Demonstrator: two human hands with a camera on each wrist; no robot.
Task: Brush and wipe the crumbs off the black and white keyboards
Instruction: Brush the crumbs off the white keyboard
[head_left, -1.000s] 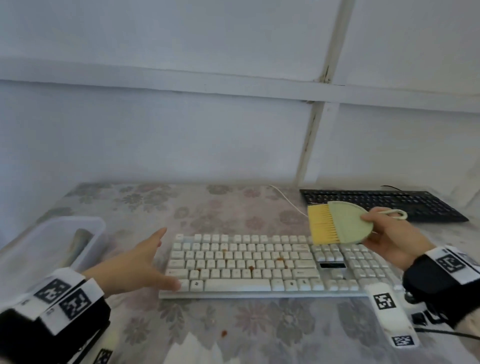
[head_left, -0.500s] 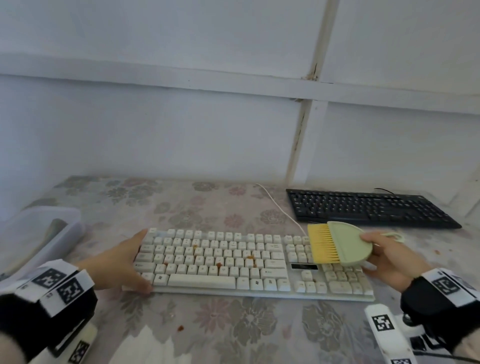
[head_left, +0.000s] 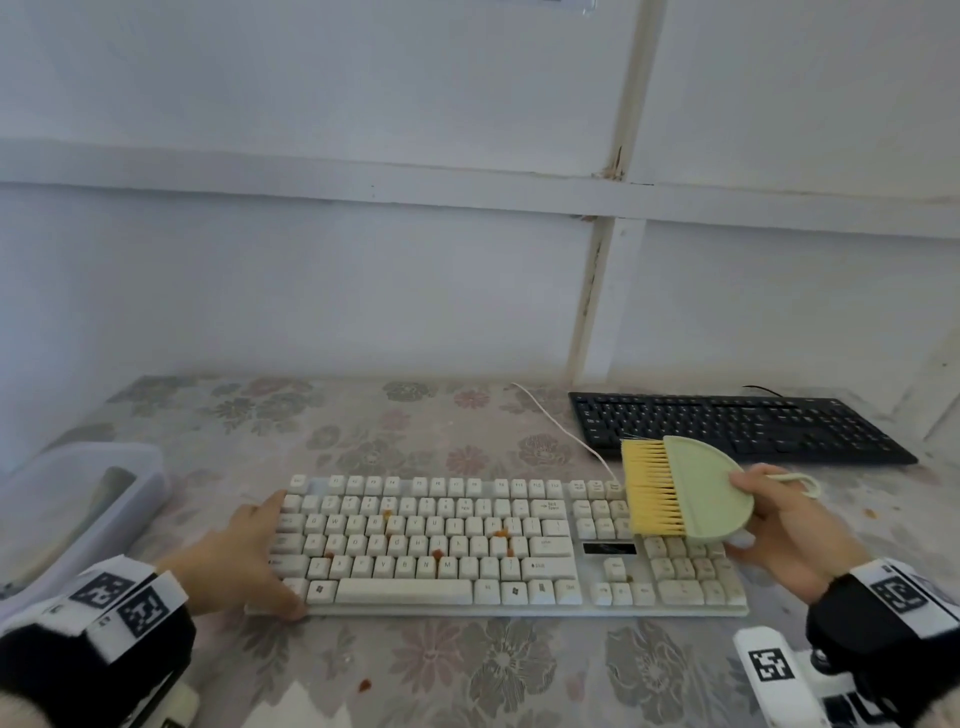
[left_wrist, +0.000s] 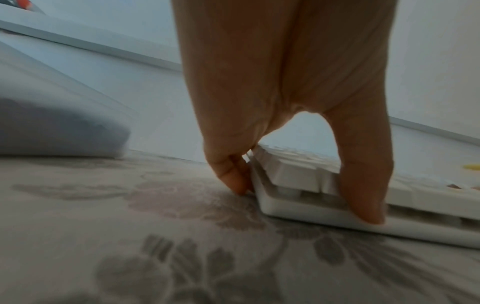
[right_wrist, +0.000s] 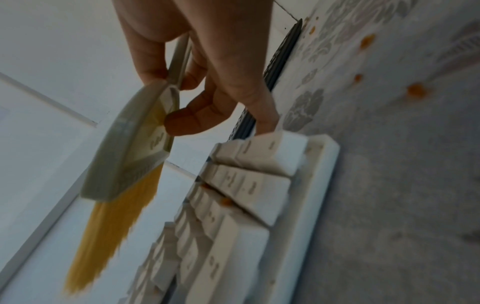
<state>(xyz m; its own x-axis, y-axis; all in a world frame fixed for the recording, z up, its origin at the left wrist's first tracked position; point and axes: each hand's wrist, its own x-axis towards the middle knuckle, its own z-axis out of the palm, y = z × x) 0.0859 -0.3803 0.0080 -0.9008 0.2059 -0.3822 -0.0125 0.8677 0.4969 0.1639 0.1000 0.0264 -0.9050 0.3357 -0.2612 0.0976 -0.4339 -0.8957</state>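
Observation:
The white keyboard (head_left: 415, 545) lies across the middle of the table with orange crumbs (head_left: 437, 554) among its keys. My left hand (head_left: 234, 556) braces its left end: straight fingers (left_wrist: 233, 174) press the side and the thumb (left_wrist: 363, 185) presses the front edge of the keyboard (left_wrist: 298, 207). My right hand (head_left: 779, 519) grips a pale green brush (head_left: 696, 499) with yellow bristles, held just above the number pad. In the right wrist view the brush (right_wrist: 124, 144) hangs over the keys (right_wrist: 246, 226) without touching them. The black keyboard (head_left: 727, 426) lies behind, at the back right.
A clear plastic box (head_left: 78, 499) stands at the left edge. The white cable (head_left: 561, 426) runs from the white keyboard toward the wall. Loose crumbs lie on the flowered cloth in front (head_left: 363, 685) and at the right (right_wrist: 417, 90). A white tagged device (head_left: 774, 670) sits near my right wrist.
My left hand has settled against the white keyboard's left end. The brush has come down from above the keyboard's far edge to over the number pad.

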